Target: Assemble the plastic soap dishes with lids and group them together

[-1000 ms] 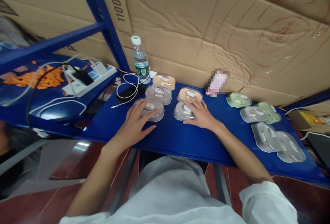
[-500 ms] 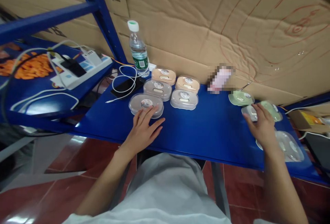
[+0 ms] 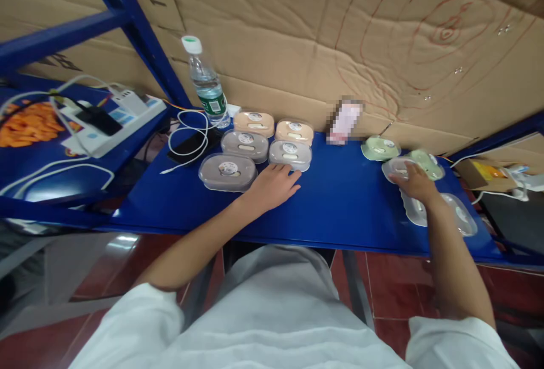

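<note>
My left hand point(image 3: 274, 189) rests with its fingers apart at the near edge of a grey oval plastic case point(image 3: 290, 153) with a clear lid and round sticker. Beside it are two more grey cases, a larger near one point(image 3: 225, 174) and a farther one point(image 3: 244, 145). Two peach cases, the left one point(image 3: 254, 123) and the right one point(image 3: 294, 130), stand behind them. On the right, my right hand point(image 3: 416, 181) lies over a grey case point(image 3: 395, 172), fingers stretched out, partly hiding it. Two green pieces, left point(image 3: 380, 148) and right point(image 3: 427, 165), lie behind that hand.
More clear-grey pieces, one point(image 3: 459, 216) among them, lie by my right wrist on the blue table point(image 3: 340, 199). A water bottle point(image 3: 208, 88), cable point(image 3: 187, 113) and dark phone point(image 3: 182, 151) are at left. A blurred pink item point(image 3: 345, 121) leans on the cardboard point(image 3: 272, 34).
My left hand has moved right, from the near grey case to the right-hand one. My right hand has stayed over its case, and the whole view has shifted left.
</note>
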`<action>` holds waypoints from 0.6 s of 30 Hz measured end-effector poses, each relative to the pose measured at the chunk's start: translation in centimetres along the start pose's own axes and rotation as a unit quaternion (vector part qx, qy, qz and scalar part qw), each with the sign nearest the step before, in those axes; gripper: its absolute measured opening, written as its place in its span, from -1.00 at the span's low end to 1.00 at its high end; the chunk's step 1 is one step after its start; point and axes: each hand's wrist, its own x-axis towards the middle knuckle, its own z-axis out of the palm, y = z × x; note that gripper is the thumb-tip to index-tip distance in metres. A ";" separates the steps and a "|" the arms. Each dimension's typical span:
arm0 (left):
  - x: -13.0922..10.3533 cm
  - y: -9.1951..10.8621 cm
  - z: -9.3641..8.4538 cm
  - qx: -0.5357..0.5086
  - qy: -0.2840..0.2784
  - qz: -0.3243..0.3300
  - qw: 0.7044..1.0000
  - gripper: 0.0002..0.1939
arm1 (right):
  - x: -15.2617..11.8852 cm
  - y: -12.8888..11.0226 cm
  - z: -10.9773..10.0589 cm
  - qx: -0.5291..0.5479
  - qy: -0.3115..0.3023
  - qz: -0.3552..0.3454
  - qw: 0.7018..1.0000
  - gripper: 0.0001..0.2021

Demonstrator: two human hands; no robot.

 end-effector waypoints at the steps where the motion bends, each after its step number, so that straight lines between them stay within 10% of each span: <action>1: -0.1 0.0 0.2 -0.002 0.001 -0.005 1.000 -0.65 | -0.7 -0.7 0.3 -0.001 -0.010 -0.003 1.000 -0.22; 9: -3.8 2.8 0.7 -0.071 0.051 0.013 0.996 -0.62 | -9.6 -11.9 -2.3 0.047 0.005 -0.167 0.985 -0.28; 18: -7.4 5.0 1.1 -0.060 0.106 0.016 0.992 -0.58 | -10.6 -24.9 -4.4 0.280 -0.004 -0.361 0.889 -0.43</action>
